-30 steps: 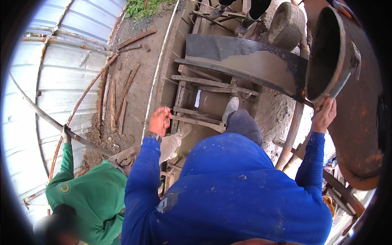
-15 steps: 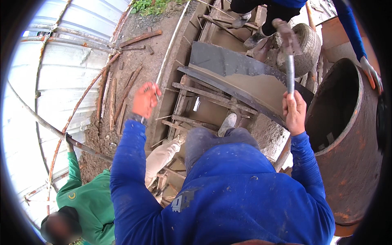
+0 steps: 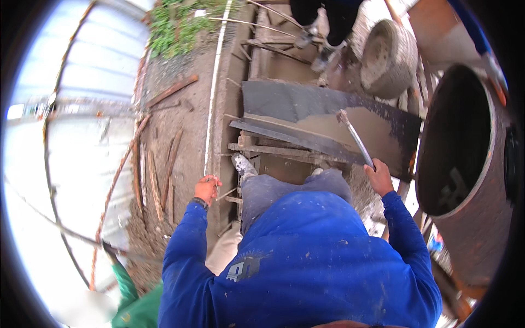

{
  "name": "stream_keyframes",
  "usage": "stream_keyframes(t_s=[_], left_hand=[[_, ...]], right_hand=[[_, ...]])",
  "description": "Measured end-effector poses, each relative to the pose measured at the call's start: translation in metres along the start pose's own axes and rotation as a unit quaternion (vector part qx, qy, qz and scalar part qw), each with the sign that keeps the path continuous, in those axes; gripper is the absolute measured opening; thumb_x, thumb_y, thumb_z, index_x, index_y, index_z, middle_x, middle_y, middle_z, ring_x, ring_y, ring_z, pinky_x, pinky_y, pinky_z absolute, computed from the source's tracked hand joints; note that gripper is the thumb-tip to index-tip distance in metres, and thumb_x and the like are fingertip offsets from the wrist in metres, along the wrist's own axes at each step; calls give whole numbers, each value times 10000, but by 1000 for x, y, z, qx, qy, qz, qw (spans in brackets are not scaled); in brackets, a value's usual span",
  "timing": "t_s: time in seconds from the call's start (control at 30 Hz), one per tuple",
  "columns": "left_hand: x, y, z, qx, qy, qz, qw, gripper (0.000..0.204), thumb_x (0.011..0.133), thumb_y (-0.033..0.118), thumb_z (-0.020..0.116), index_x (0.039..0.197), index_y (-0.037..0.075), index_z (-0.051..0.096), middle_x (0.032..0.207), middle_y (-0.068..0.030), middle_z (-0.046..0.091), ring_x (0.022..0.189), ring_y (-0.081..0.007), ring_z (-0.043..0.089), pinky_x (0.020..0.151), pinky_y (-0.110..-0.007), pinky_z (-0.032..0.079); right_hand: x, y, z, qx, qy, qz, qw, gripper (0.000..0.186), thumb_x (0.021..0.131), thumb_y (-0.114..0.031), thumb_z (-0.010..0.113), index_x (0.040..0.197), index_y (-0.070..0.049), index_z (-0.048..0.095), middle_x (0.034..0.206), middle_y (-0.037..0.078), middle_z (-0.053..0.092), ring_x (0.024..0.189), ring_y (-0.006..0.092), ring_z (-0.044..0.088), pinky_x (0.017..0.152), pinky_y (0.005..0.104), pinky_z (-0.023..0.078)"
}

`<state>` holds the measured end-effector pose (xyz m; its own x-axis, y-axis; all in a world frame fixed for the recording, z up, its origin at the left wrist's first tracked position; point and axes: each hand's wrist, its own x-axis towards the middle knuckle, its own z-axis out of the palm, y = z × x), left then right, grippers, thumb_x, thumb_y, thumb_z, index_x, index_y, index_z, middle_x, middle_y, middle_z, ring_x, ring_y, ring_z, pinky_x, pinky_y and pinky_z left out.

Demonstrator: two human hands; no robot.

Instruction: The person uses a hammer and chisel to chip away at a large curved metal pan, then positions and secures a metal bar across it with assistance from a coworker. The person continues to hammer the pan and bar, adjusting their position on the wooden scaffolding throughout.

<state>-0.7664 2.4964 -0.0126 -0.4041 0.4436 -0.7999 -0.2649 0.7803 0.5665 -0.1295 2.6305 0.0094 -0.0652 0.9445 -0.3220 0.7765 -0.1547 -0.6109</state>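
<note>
Two hands apart: your right hand [image 3: 379, 178] clamps a metal tool [image 3: 359, 143], left hand [image 3: 206, 189] hard to read; a slip could drop it

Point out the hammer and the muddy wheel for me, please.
Hammer [image 3: 359, 142]: head-camera view, middle of its handle.
Muddy wheel [image 3: 390, 61]: head-camera view, on its sidewall.

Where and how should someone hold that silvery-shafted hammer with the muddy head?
Probably take the silvery-shafted hammer by the near end of its shaft, coming from the lower right, where the right hand holds it. The straight shaft slants up-left, with the muddy head at the far end.
</note>
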Motion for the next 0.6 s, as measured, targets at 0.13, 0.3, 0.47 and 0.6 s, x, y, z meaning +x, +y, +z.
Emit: stream_keyframes(t_s=[0.13,0.3,0.47,0.6], left_hand=[[100,40,12,102,-106,75,986,169,1013,158,713,1128,75,622,834,-54,702,480,-56,431,417,-258,322],[118,89,69,46,-142,50,987,191,981,161,768,1097,82,638,707,65,548,500,-34,407,426,-246,314],[159,79,62,26,-199,36,979,233,988,163,769,1142,59,628,732,53,557,507,-31,405,431,-244,298],[183,72,66,44,-255,23,966,216,968,184,797,1098,53,684,731,37,567,475,-44,380,412,-256,290]], right_hand=[[-31,46,82,23,12,123,992,335,924,-264,709,879,47,592,743,235,600,698,395,583,677,520,436],[-71,53,135,74,-71,319,942,265,985,-214,680,835,-11,598,682,85,602,526,185,539,499,406,412],[-49,1,153,143,-121,380,906,272,997,-245,680,942,17,628,647,85,582,472,196,551,432,380,434],[-44,-56,157,124,-124,395,902,268,1024,-223,644,911,16,606,643,79,567,448,184,518,410,362,409]])
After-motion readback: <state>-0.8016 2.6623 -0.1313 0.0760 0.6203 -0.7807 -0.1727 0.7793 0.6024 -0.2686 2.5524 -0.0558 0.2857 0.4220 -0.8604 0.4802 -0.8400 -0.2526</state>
